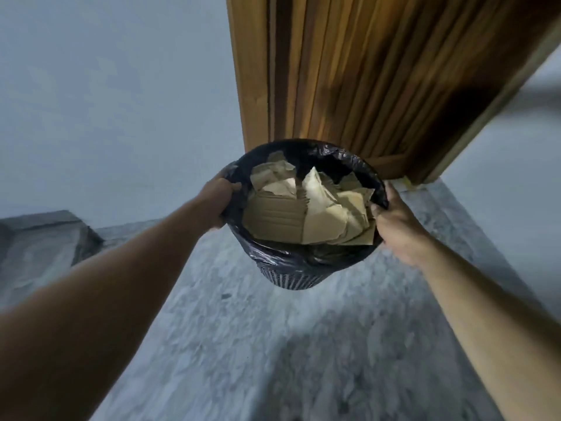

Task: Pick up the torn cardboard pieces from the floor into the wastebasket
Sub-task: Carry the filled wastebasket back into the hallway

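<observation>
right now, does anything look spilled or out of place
Nothing spilled. The cardboard pieces lie inside the wastebasket, which the left hand and right hand hold by its rim above the floor. No pieces show on the floor.

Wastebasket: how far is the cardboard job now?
Done: torn cardboard pieces lie inside the wastebasket. In hand: the left hand and right hand grip its rim, seemingly lifting it. Left: the visible floor shows no pieces; probably only setting it down.
</observation>
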`<state>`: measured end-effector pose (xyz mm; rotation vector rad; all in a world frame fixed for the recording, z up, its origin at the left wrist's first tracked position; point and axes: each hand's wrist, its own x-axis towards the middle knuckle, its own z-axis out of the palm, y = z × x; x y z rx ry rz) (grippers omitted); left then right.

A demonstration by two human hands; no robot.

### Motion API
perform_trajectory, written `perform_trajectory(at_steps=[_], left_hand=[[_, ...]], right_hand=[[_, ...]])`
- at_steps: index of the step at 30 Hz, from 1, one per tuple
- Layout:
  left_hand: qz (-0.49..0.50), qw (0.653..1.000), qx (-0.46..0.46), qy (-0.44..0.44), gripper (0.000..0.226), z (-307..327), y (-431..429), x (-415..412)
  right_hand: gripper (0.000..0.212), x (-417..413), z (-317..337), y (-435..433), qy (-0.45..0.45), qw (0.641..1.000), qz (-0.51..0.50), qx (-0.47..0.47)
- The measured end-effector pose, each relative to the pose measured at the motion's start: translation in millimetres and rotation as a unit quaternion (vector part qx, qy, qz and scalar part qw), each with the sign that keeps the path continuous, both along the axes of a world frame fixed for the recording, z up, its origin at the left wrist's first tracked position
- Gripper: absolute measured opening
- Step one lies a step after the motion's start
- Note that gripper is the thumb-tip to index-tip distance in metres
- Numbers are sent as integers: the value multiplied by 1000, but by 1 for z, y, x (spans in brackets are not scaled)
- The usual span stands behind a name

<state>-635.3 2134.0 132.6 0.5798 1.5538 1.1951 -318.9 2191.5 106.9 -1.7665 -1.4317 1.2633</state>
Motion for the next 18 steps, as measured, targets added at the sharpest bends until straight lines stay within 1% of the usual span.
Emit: perform_trajectory(at_steps=[3,5,8,9,10,12,14,15,16,18], left_hand=[[-38,999,1,9,50,67,16,30],[-72,997,9,2,47,101,28,53],[-135,991,7,1,50,144,45,87],[-153,988,3,-6,48,155,50,97],[-174,985,1,-14,46,165,57,108],[-235,972,18,-14,39,185,68,134],[-294,955,44,-25,33,206,77,162],[-313,948,50,-33,33,213,80,175],[-324,944,54,-38,33,218,82,189],[-355,931,73,-47,40,222,78,212]], right_hand=[[60,32,68,-11,38,998,-44,-13],[56,54,104,-18,36,998,-59,5],[46,94,140,-31,22,995,-84,39],[48,103,156,-40,18,994,-94,49],[54,108,174,-50,14,991,-116,62],[66,125,199,-73,10,981,-182,69],[66,138,217,-98,8,970,-225,88],[63,143,223,-110,10,964,-247,100],[55,148,227,-124,13,955,-273,116],[33,154,232,-151,22,936,-324,135]])
